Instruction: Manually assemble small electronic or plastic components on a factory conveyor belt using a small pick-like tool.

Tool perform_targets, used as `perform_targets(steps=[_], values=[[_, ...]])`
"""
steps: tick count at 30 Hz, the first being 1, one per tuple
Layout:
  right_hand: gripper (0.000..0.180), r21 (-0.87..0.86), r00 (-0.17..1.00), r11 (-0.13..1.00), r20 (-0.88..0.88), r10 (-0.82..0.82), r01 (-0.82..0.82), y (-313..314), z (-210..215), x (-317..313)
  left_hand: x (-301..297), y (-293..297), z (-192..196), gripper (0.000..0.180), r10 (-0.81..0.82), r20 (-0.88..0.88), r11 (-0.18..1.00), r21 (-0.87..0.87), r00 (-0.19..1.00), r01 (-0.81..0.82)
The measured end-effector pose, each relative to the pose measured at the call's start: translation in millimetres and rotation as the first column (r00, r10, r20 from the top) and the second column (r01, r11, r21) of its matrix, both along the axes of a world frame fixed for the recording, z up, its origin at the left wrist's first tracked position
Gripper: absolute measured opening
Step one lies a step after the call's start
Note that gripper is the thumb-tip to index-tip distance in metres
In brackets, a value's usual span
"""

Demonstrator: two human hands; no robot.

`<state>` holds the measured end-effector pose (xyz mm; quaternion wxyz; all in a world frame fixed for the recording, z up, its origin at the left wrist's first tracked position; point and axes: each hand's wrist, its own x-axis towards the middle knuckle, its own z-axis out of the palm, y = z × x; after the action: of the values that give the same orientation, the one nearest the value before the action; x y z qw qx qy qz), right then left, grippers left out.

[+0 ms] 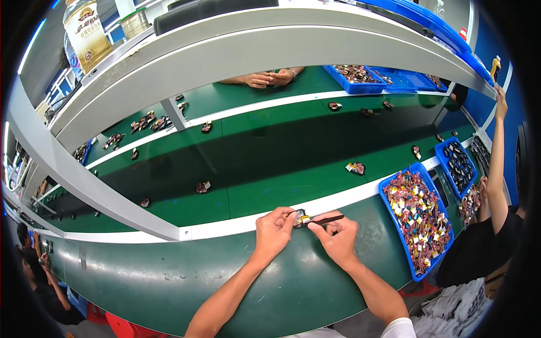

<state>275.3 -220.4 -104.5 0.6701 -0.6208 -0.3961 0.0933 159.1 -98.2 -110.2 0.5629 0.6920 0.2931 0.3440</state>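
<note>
My left hand point(274, 231) pinches a small black-edged electronic part point(302, 218) with a yellow piece on it, just over the near white rail. A slim, dark stick-like tool point(328, 219), possibly tweezers, is gripped between the thumb and fingers of my right hand point(339, 238). The tool's left end meets the part; its exact tip is hidden. Both hands are closed and close together, above the front edge of the green bench point(225, 270).
A blue tray point(416, 276) of small red, yellow and white parts stands right of my hands. Behind it is a blue bin point(453, 163) of black pieces. Similar assemblies point(355, 168) lie along the green belt point(270, 186). A grey frame point(282, 45) arches overhead. Co-workers' hands point(269, 78) show opposite.
</note>
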Motion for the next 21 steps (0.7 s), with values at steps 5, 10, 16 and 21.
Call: perform_targets(steps=[5,10,16,21], values=[[0.015,-0.036,0.992,0.997,0.113,-0.057,0.061,-1.0,-0.7,0.3,0.9,-0.5,-2.7,0.013,0.029,0.023,0.998,0.055,0.999,-0.031],[0.014,-0.073,0.999,0.997,0.051,-0.02,0.023,-2.6,0.5,0.1,-1.4,-3.2,4.0,0.013,0.028,-0.014,0.999,-0.022,1.0,-0.028],[0.013,0.052,0.883,0.988,-0.444,0.153,-0.145,-2.4,8.1,5.9,-2.9,-4.3,3.7,0.016,-0.064,0.12,0.993,-0.091,0.991,0.075],[0.013,-0.028,0.834,0.98,-0.532,0.15,-0.195,-4.7,14.6,6.5,-2.0,-4.3,0.8,0.017,-0.083,0.16,0.993,-0.068,0.984,0.095]])
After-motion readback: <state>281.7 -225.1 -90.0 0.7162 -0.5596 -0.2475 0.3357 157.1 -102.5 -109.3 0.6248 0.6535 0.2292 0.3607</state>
